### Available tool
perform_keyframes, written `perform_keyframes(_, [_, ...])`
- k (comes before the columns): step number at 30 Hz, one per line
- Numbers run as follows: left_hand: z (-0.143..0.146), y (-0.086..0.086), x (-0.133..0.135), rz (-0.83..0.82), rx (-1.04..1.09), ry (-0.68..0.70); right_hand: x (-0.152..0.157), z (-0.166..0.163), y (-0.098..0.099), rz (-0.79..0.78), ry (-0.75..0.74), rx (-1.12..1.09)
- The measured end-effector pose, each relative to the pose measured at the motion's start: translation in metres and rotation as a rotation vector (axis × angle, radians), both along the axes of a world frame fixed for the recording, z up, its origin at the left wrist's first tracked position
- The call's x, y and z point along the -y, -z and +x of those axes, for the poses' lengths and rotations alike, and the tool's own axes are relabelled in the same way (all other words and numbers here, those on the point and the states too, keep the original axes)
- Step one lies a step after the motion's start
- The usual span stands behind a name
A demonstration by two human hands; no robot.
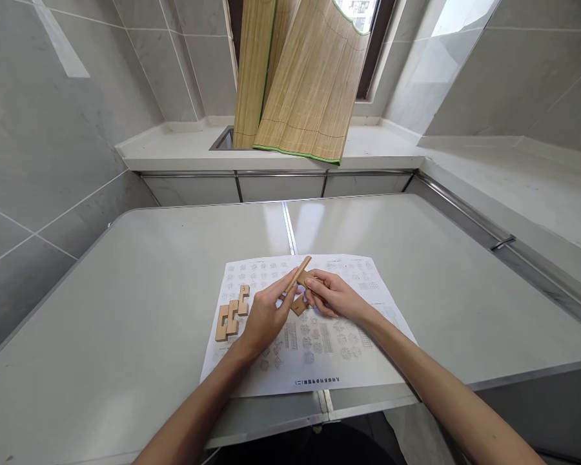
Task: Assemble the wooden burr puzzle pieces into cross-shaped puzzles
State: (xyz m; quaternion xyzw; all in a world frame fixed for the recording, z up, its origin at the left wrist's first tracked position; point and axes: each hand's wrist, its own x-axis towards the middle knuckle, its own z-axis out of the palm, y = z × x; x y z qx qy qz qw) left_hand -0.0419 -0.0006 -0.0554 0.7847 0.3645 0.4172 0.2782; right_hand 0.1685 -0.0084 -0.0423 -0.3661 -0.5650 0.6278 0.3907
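Over a printed sheet (368, 368), my two hands meet around light wooden puzzle pieces. My left hand (270, 311) is closed on a long wooden puzzle piece (300, 271), which slants up to the right. Fingers of my right hand (336, 294) pinch another wooden puzzle piece (305, 279) that touches or crosses the long one. Just below them shows a wooden piece with a dark mark (299, 305); whether it is held or lies on the paper I cannot tell. Left of my left hand, three notched wooden pieces (232, 317) lie side by side on the sheet.
The sheet lies on a pale folding table (140, 310) with a seam down its middle. Behind stands a white ledge (174, 148) with a bamboo mat (310, 90) draped by the window. Grey tiled walls (53, 129) and a metal rail (465, 200) border the table.
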Motion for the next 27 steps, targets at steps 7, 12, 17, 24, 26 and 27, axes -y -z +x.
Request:
perform_keyframes(7, [0.002,-0.0015,0.003,-0.027,0.011,-0.16,-0.0052,0.0021,-0.0007,-0.06,-0.097,-0.119])
perform_keyframes(12, [0.0027,-0.0073,0.0013,-0.057,0.064,-0.254,-0.0061,0.0062,-0.0014,-0.094,-0.115,-0.082])
perform_keyframes(17, [0.0011,-0.0084,0.0009,-0.068,0.015,-0.214,-0.0056,0.0054,0.0,-0.078,-0.091,-0.063])
perform_keyframes(24, [-0.0044,-0.0025,-0.0006,-0.038,-0.064,-0.189,-0.0056,0.0064,0.0036,-0.075,-0.045,-0.024])
perform_keyframes(26, [-0.0056,-0.0014,-0.0006,-0.013,-0.082,-0.175,-0.0057,0.0069,0.0052,-0.079,-0.037,-0.021])
perform_keyframes(27, [-0.006,-0.0014,-0.0006,-0.003,-0.089,-0.173,-0.0058,0.007,0.0059,-0.078,-0.033,-0.024])
